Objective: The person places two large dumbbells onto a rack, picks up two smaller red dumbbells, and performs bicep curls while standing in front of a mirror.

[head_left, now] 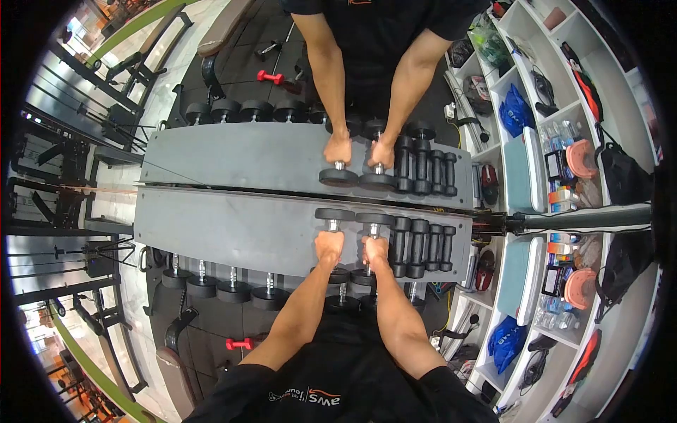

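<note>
My left hand [328, 246] is closed round the chrome handle of a black round-headed dumbbell [334, 213], which lies on the grey rack top [226, 229]. Beside it, my right hand [375, 249] grips a second dumbbell [374, 218] of the same kind. Both dumbbells point away from me, side by side, with their near heads partly behind my wrists. Just right of my right hand stand several smaller black dumbbells [418, 247] in a row.
A mirror [233, 151] behind the rack reflects my arms and the dumbbells. More round-headed dumbbells [233, 290] hang on the lower tier. A red dumbbell [240, 343] lies on the floor at left. White shelves [564, 338] with bags and bottles stand at right.
</note>
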Available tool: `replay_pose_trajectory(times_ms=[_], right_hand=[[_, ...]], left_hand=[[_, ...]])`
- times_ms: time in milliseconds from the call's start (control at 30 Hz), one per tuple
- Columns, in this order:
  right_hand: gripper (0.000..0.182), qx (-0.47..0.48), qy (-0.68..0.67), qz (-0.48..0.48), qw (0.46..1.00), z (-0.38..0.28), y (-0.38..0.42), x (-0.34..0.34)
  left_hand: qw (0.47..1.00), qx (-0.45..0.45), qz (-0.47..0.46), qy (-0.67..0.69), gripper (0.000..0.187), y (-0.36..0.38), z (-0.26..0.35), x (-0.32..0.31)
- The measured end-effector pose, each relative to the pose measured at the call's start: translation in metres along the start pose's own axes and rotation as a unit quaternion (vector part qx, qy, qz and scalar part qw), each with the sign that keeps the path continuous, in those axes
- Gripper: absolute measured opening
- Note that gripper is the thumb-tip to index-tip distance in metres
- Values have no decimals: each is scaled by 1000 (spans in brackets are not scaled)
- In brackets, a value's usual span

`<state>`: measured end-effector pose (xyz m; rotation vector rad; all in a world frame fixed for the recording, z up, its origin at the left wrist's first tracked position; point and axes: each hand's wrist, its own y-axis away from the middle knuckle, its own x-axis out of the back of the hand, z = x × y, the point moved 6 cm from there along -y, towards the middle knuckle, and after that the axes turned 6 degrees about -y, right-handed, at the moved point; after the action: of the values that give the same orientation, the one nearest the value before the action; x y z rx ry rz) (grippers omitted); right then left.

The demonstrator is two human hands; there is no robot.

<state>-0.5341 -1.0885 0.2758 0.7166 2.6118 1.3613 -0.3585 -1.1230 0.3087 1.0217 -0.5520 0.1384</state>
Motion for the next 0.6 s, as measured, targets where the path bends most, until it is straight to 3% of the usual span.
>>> replay_pose_trajectory(times_ms=[600], right_hand=[[23, -6, 16, -10, 1000, -1, 2, 1]], left_hand=[[999, -4, 32, -33, 32, 4, 6, 2]])
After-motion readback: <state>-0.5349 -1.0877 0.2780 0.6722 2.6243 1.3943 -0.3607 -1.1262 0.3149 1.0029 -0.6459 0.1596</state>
